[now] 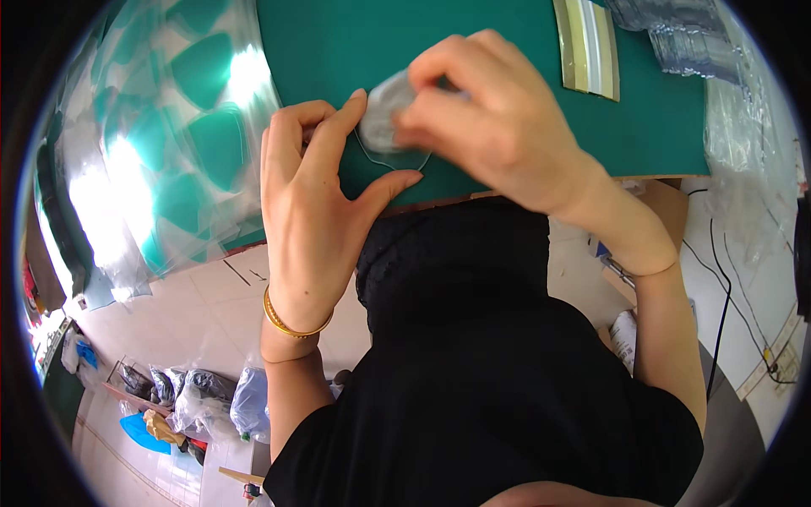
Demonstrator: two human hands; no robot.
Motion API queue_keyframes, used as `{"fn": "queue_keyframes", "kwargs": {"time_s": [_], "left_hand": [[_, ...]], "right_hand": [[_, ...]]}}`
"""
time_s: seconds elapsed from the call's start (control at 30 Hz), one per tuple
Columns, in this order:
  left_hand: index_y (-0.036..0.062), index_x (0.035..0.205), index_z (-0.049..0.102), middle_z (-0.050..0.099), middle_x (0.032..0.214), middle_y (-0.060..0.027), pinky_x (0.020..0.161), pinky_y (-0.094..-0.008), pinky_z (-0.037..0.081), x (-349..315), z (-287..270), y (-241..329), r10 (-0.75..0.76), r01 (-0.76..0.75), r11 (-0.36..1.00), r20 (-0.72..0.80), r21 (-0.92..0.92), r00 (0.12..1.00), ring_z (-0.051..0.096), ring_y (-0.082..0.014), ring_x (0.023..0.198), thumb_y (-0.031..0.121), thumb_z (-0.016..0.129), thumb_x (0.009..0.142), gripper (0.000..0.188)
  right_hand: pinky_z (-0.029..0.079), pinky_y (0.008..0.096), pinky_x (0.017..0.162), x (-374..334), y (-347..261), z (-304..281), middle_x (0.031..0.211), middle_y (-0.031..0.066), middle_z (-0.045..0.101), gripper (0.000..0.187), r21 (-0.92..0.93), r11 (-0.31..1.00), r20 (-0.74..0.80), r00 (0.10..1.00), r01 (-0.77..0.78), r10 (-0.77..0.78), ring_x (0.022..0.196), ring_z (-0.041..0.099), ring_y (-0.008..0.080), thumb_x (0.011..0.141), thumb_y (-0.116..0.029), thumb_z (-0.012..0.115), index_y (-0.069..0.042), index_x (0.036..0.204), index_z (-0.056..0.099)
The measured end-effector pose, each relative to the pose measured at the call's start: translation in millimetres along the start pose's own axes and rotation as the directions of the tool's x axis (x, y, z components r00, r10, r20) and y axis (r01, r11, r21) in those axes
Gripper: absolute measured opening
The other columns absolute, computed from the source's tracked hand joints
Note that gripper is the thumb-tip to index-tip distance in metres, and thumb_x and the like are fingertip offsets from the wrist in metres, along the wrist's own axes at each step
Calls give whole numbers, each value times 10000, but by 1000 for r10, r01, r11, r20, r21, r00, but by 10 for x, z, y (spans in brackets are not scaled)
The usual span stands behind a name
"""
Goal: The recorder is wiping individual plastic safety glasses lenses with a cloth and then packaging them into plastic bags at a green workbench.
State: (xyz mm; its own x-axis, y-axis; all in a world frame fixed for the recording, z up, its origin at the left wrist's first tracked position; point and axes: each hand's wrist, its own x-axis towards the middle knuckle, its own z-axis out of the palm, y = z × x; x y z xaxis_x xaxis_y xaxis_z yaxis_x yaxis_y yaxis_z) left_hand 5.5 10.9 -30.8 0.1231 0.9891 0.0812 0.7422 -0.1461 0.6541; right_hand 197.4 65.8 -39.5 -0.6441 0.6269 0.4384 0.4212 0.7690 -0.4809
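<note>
Near the front edge of the green tabletop lies a small clear plate (395, 162) with rounded corners. My left hand (306, 173) steadies it, forefinger at its left side and thumb along its near edge; the other fingers are curled. Over the plate is a greyish-white soft-looking piece (384, 117), smeared by motion; whether it is cloth or film I cannot tell. My right hand (498, 118) pinches this piece from the right, thumb and forefinger bent together. The right fingertips are blurred, and the hand hides part of the plate.
A clear sheet (160, 127) with rounded shapes covers the table's left side. Toward the far right are a yellow-and-silver strip (589, 49), dark plastic packets (694, 42) and clear plastic bags (743, 127). Bagged items (203, 397) stand low at the left; cables (725, 291) hang at right.
</note>
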Motion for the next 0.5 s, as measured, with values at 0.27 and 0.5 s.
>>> {"fn": "queue_keyframes", "kwargs": {"time_s": [0.27,0.5], "left_hand": [[11,1167,664,547,1044,-107,826,-374,467,6,44,-17,1,-3,998,-29,-65,1000,549,-287,946,106,881,602,612],[18,1161,670,552,1020,-87,783,-355,491,13,33,-7,-25,23,997,-30,-68,999,572,-258,919,106,900,579,631]], "right_hand": [[488,328,602,-118,-97,82,826,63,592,196,77,997,-9,1000,-28,29,733,588,233,705,-38,790,-35,796,617],[487,314,587,-23,31,184,794,67,564,168,28,987,-158,974,-159,161,693,594,225,795,-58,753,-20,807,590]]}}
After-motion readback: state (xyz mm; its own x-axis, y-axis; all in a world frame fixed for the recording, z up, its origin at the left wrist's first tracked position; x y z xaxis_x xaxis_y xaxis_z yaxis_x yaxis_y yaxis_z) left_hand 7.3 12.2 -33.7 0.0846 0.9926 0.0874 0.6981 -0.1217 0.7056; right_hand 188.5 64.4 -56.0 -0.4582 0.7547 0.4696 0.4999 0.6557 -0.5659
